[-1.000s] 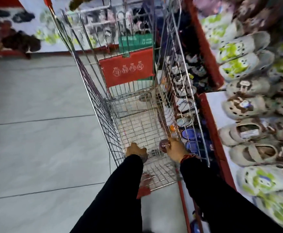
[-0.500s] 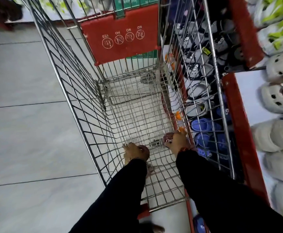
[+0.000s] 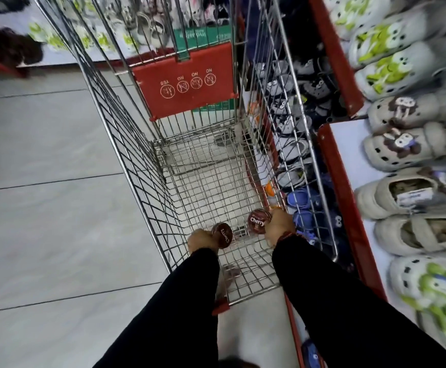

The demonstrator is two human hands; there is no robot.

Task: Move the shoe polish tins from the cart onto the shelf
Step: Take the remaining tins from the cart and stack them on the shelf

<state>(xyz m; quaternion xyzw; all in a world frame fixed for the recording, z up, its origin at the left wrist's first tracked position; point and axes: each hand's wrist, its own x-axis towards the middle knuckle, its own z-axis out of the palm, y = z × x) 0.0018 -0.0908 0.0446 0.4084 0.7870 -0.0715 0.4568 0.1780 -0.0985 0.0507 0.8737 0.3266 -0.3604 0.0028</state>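
Observation:
Both my arms in black sleeves reach down into a wire shopping cart (image 3: 126,144). My left hand (image 3: 200,241) grips a round dark-red shoe polish tin (image 3: 222,235), tilted on edge. My right hand (image 3: 280,225) holds a second dark-red tin (image 3: 258,221) with white "Cherry" lettering facing up. Both tins are just above the cart's wire floor near its near end. A white shelf (image 3: 349,155) with a red edge runs along the right of the cart.
The shelf carries rows of cream and green-patterned clogs (image 3: 399,144). Dark and blue clogs (image 3: 300,200) fill a lower level beside the cart's right wall. A red child-seat flap (image 3: 187,81) stands at the cart's far end. Grey tiled floor (image 3: 44,208) lies left.
Both hands have lifted slightly with the tins turned up, so their lids now show. The view has shifted back a little.

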